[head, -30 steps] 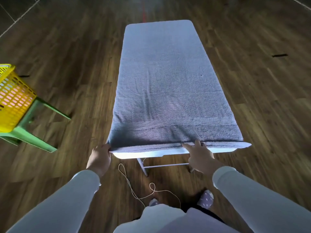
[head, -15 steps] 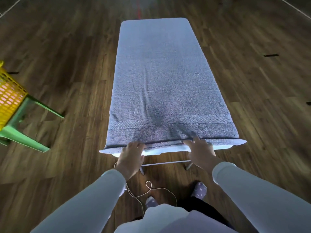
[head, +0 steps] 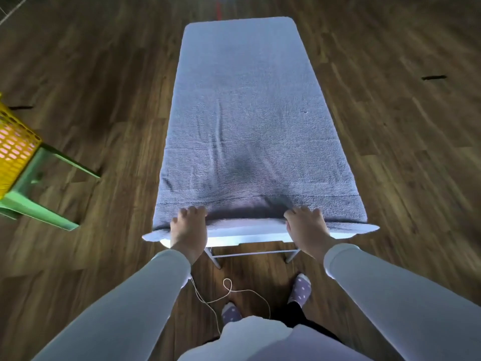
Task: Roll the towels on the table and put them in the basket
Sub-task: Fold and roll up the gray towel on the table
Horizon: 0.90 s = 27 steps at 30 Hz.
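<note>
A grey-blue towel [head: 247,113] lies spread flat along the whole narrow white table [head: 247,239], its near hem hanging slightly over the front edge. My left hand [head: 188,227] grips the near hem left of centre, fingers curled over it. My right hand [head: 307,226] grips the same hem right of centre. Between the two hands the hem is lifted into a small dark fold. The yellow basket [head: 15,149] stands at the far left edge of the view, partly cut off.
The basket sits on a green plastic stool [head: 39,204] left of the table. Wooden floor surrounds the table on all sides. A thin white cord [head: 229,293] loops on the floor by my socked feet [head: 300,289] under the table's near end.
My left hand slid from the towel's near left corner toward the middle of the hem. My right hand stayed at the near hem. The hem now bunches up between them.
</note>
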Each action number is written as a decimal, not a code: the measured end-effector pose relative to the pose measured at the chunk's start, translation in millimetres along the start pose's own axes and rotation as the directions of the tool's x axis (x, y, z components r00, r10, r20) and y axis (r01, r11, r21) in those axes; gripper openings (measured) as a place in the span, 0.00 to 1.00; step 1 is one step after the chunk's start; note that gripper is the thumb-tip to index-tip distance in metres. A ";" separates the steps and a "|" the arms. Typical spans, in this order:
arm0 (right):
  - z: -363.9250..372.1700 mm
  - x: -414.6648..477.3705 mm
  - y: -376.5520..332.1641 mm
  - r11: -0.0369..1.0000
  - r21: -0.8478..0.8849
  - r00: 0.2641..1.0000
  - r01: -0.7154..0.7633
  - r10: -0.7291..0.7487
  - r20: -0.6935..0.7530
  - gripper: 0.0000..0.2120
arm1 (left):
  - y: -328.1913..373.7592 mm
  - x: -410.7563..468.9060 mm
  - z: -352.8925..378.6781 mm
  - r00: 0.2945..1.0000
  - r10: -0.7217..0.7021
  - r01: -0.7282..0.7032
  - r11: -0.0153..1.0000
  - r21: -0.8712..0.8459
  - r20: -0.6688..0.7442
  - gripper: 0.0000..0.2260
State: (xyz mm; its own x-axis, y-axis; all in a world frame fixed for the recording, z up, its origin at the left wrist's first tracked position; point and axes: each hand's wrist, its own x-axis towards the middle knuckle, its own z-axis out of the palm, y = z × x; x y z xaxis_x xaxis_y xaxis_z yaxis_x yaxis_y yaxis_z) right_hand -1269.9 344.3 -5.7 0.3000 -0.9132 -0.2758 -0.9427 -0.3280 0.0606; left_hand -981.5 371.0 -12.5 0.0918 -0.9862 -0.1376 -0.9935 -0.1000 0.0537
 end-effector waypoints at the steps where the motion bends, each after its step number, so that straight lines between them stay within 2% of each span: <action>1: 0.2 2.9 2.1 0.999 0.032 1.000 -0.013 0.014 -0.013 0.09 | 5.5 2.1 -0.6 0.999 -0.045 0.045 0.997 -0.056 0.001 0.12; 3: 0.3 7.7 6.4 0.996 0.087 0.999 -0.026 0.029 -0.036 0.08 | 24.7 2.7 -0.8 0.999 -0.024 0.034 0.975 -0.220 0.044 0.11; 5: 0.9 11.6 9.5 0.997 0.080 0.999 -0.006 0.009 -0.038 0.07 | 49.9 -1.3 6.1 0.990 0.136 -0.122 0.944 -0.305 0.027 0.11; 7: 1.7 15.7 12.9 0.997 0.069 0.999 0.014 -0.011 -0.035 0.09 | 76.0 -7.5 14.3 0.952 0.306 -0.291 0.926 -0.241 0.025 0.15; 8: 2.3 17.4 15.0 0.997 0.077 0.999 0.021 -0.018 -0.036 0.10 | 87.5 -9.5 17.2 0.940 0.337 -0.321 0.926 -0.200 0.055 0.18; 12: 7.4 12.0 31.1 0.978 0.191 0.996 0.084 -0.085 -0.006 0.14 | 107.0 -2.5 20.3 0.951 0.267 -0.243 0.958 -0.153 0.157 0.19; 15: 15.9 -2.9 55.6 0.966 0.237 0.992 0.107 -0.119 0.038 0.21 | 104.3 6.7 18.9 0.939 0.291 -0.267 0.953 -0.142 0.183 0.18; 19: 31.3 -25.0 102.2 0.941 0.329 0.996 -0.080 0.084 0.002 0.18 | 102.7 11.3 15.9 0.937 0.285 -0.248 0.950 -0.192 0.201 0.17; 22: 37.9 -41.5 136.2 0.929 0.298 0.972 -0.218 0.236 -0.024 0.14 | 105.0 12.1 15.0 0.941 0.277 -0.233 0.948 -0.219 0.196 0.16; 24: 39.2 -48.5 152.1 0.909 0.301 0.954 -0.287 0.299 0.008 0.14 | 106.6 13.2 14.2 0.943 0.269 -0.224 0.949 -0.220 0.198 0.16; 27: 35.8 -52.9 166.4 0.850 0.419 0.942 -0.318 0.333 0.039 0.14 | 108.1 15.7 12.2 0.944 0.259 -0.214 0.952 -0.218 0.204 0.16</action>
State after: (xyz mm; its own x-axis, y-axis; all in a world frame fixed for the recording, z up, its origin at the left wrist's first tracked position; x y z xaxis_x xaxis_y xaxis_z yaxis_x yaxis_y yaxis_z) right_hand -1447.8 346.7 -15.3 -0.0374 -0.9600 -0.2774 -0.9583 0.1131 -0.2625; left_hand -1088.2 346.3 -21.0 -0.1841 -0.9300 -0.3180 -0.9512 0.0871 0.2960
